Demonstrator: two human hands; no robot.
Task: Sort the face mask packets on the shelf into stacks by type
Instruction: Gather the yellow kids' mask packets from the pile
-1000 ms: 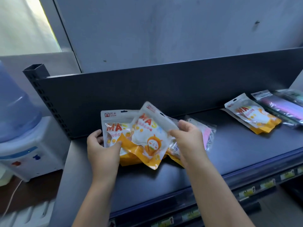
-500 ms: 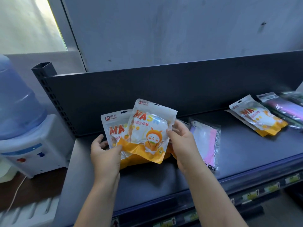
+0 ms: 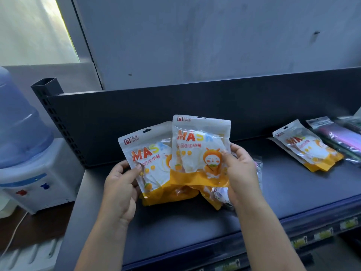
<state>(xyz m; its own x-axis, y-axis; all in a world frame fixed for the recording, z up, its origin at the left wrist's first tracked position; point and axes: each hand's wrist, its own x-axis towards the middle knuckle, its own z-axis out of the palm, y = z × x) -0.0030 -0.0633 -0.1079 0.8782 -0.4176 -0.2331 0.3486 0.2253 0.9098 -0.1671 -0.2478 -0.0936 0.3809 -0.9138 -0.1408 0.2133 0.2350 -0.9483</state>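
Two orange-and-white mask packets are held up side by side over the left half of a dark shelf (image 3: 195, 227). The front packet (image 3: 199, 151), printed "MASK" with a cartoon face, stands upright and overlaps the right edge of the rear packet (image 3: 148, 159).

The right hand (image 3: 242, 173) pinches the front packet at its right edge, thumb across the print and fingers behind. The left hand (image 3: 119, 182) grips the rear packet at its left edge, thumb on the front.

Orange corners (image 3: 211, 198) of further packets show below the pair. Whether they rest on the shelf or hang in the hands cannot be told. A clear packet (image 3: 258, 165) peeks out behind the right hand.

Toward the shelf's right end lies a small stack (image 3: 304, 147) of the same orange packets. Just past it, at the very end, are clear packets of purple masks (image 3: 340, 137).

A dark back panel (image 3: 136, 114) rises along the shelf's rear edge, and price labels (image 3: 322, 234) line its front lip. Left of the shelf stands a water dispenser (image 3: 23, 153) topped by a blue bottle.
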